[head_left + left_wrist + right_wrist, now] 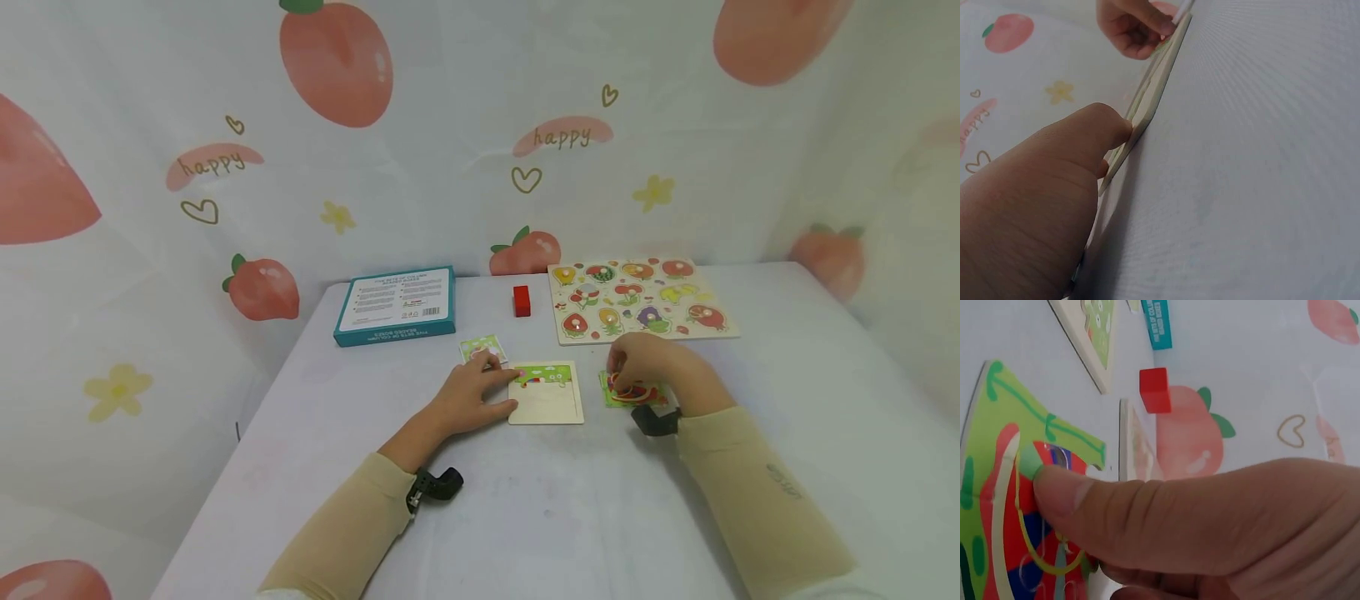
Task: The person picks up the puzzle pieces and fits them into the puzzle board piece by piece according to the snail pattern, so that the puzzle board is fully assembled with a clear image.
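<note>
Two hands are working at one pale puzzle tray [543,407], which is lying flat with one printed strip filling its far part, the strip's long axis running left to right. The left hand [468,402] is spreading its thumb and forefinger apart and touching the tray's left edge, without closing around it. The right hand [643,363] is pinching at a colourful green-bordered puzzle piece [997,447] between thumb and curled fingers, the gap between them nearly closed. That piece is sitting on the table [517,517] just right of the tray, its long axis running roughly left to right in the head view; whether others are lying beneath it, I cannot tell. One more printed piece [483,343] is resting beyond the left fingers, partly covered. Farther back, one teal box [393,304], one red block [522,301] and one fruit board [652,310] are lying, the block's long axis pointing away from the person.
</note>
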A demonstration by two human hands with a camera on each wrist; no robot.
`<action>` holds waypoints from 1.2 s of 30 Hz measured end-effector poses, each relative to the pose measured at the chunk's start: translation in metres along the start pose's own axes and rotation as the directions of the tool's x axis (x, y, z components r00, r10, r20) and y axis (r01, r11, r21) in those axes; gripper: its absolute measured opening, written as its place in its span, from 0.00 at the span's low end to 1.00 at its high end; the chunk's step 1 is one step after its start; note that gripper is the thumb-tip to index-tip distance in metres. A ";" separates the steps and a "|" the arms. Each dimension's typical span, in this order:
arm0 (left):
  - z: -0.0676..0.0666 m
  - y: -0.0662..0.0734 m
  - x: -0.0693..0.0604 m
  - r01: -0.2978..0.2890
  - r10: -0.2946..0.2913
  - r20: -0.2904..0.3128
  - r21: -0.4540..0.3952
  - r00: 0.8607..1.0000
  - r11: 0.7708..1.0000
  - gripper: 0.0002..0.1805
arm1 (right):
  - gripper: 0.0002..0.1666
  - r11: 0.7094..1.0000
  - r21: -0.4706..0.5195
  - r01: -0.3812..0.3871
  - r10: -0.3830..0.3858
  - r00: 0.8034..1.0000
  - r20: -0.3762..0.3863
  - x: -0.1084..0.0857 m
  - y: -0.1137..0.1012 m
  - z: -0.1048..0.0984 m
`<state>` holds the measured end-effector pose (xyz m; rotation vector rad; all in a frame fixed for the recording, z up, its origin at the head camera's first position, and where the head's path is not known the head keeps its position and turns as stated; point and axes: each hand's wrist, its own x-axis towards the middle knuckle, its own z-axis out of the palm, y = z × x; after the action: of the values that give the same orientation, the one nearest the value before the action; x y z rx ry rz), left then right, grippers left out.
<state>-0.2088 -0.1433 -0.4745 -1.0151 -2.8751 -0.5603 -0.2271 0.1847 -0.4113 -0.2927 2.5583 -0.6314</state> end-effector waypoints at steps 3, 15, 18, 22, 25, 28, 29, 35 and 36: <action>0.000 0.000 0.000 0.001 -0.001 -0.001 -0.001 1.000 1.000 0.28 | 0.09 1.000 -0.023 -0.005 0.004 1.000 -0.011 0.000 -0.003 0.000; 0.002 -0.002 -0.001 -0.021 0.021 -0.025 -0.013 0.999 1.000 0.28 | 0.15 0.994 -0.087 -0.066 0.065 0.998 -0.017 -0.004 -0.015 0.001; 0.003 -0.002 0.000 -0.019 0.019 -0.019 -0.012 1.000 1.000 0.29 | 0.18 0.990 -0.114 -0.084 0.083 0.996 -0.015 -0.006 -0.019 0.001; 0.005 -0.002 0.000 -0.008 0.008 -0.004 0.005 1.000 1.000 0.29 | 0.19 0.986 -0.135 -0.094 0.092 0.996 -0.018 -0.007 -0.023 0.003; 0.005 -0.002 0.000 -0.010 0.010 -0.005 0.002 1.000 1.000 0.28 | 0.16 0.985 -0.146 -0.090 0.087 0.996 -0.027 -0.008 -0.024 0.004; 0.004 0.000 0.000 -0.009 0.009 -0.002 -0.003 1.000 1.000 0.28 | 0.13 0.984 -0.163 -0.075 0.069 0.997 -0.040 -0.010 -0.025 0.004; 0.003 0.001 0.000 -0.010 0.010 -0.003 -0.005 1.000 1.000 0.28 | 0.12 0.984 -0.164 -0.069 0.063 0.997 -0.045 -0.010 -0.025 0.004; 0.001 0.001 0.000 -0.014 0.014 -0.011 0.005 1.000 1.000 0.28 | 0.12 0.983 -0.170 -0.064 0.055 0.997 -0.058 -0.010 -0.028 0.005; 0.001 0.000 -0.001 -0.014 0.014 -0.010 0.006 1.000 1.000 0.28 | 0.12 0.983 -0.174 -0.063 0.053 0.997 -0.058 -0.010 -0.029 0.005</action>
<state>-0.2080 -0.1430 -0.4752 -1.0272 -2.8566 -0.5543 -0.2139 0.1607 -0.3969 -0.2626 2.6679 -0.3969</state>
